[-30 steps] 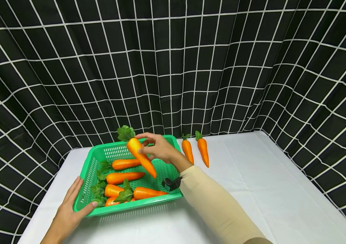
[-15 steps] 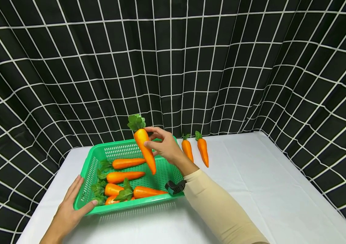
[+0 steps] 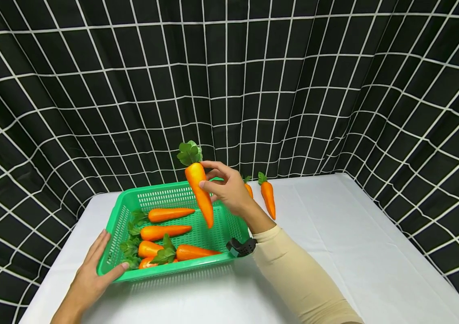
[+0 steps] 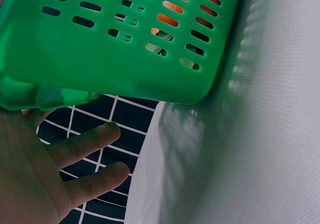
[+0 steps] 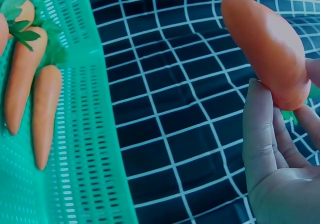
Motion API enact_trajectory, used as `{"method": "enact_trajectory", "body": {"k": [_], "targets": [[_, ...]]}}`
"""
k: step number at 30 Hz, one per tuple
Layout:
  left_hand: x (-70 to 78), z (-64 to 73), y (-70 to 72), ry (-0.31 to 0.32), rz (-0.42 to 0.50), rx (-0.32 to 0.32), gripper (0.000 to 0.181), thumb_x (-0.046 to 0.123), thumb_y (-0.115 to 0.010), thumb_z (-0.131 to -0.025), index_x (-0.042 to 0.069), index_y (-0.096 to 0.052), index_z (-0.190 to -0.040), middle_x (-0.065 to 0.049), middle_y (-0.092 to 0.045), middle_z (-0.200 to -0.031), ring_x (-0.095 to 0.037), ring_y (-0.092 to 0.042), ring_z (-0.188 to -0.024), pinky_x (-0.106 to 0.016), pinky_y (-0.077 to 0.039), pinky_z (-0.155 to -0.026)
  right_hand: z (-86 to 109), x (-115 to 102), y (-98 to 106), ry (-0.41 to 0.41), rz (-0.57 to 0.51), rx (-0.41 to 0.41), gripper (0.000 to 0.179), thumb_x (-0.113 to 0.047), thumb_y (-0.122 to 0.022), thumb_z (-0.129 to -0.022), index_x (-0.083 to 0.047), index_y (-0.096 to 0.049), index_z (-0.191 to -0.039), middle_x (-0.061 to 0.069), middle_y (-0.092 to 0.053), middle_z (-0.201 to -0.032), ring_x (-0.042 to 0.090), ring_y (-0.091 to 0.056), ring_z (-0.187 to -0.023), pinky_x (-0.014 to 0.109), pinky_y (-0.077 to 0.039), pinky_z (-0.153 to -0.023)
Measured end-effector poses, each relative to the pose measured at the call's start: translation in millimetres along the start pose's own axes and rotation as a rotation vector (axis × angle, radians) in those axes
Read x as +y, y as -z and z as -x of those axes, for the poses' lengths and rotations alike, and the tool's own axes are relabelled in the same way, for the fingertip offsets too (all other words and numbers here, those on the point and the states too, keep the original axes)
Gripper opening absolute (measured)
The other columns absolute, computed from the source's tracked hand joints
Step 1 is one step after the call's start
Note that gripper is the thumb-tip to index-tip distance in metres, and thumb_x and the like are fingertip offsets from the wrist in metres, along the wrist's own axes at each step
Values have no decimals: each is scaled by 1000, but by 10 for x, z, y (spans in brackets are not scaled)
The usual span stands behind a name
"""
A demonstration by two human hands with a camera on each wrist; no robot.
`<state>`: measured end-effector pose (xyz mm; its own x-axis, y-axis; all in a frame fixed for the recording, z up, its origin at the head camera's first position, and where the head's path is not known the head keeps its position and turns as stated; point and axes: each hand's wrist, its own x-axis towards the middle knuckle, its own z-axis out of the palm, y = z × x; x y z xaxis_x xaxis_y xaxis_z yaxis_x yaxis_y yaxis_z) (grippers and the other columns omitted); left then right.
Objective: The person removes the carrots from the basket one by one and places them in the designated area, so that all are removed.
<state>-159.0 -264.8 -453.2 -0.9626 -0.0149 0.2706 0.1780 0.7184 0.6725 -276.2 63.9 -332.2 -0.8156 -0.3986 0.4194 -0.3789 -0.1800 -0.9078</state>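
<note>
Above the green plastic basket (image 3: pixel 164 268), my right hand (image 3: pixel 228 188) pinches an orange carrot (image 3: pixel 201 186) near its thick end, leaves up and tip slanting down. The right wrist view shows this carrot (image 5: pixel 270 48) between thumb and fingers. My left hand (image 3: pixel 87 276) lies against the basket's left end, thumb on the near rim corner. In the left wrist view, two of its fingers (image 4: pixel 90 144) stretch out straight below the rim. Several carrots (image 3: pixel 166 232) lie in the basket, mostly leaves to the left; some overlap at the near side.
Behind the basket's right end, a carrot (image 3: pixel 268 198) lies on the white tablecloth (image 3: pixel 334 234). Beside it, another carrot (image 3: pixel 248 190) is mostly hidden by my right hand. A black curtain with white grid lines (image 3: pixel 229 90) encloses the back and sides.
My right hand has lifted the carrot up and to the right, turning it more upright. It now covers most of one carrot on the table. My left hand stays at the basket.
</note>
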Motion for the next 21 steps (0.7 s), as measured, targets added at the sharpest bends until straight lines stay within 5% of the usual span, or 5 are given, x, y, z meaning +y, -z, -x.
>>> {"method": "enact_trajectory", "body": {"k": [7,21], "targets": [[0,-9,-3,9,8,-3,84,30,-67,-75,19,-15,-140,5,-5,-144,-31,-8,-127,-65,-13,-87,23,54,144,18,37,12,42,-8,-63,-79,-15,-52,-118,16,-55,-94,32,-56,-72,42,-49,-52],[7,-9,-6,10,-4,-6,84,31,-66,-75,19,-15,-140,4,-5,-144,-30,-8,-127,-65,-13,-87,209,-199,260,43,103,45,42,-3,-60,-80,-8,-50,-120,21,-55,-92,30,-56,-71,50,-46,-54]]}}
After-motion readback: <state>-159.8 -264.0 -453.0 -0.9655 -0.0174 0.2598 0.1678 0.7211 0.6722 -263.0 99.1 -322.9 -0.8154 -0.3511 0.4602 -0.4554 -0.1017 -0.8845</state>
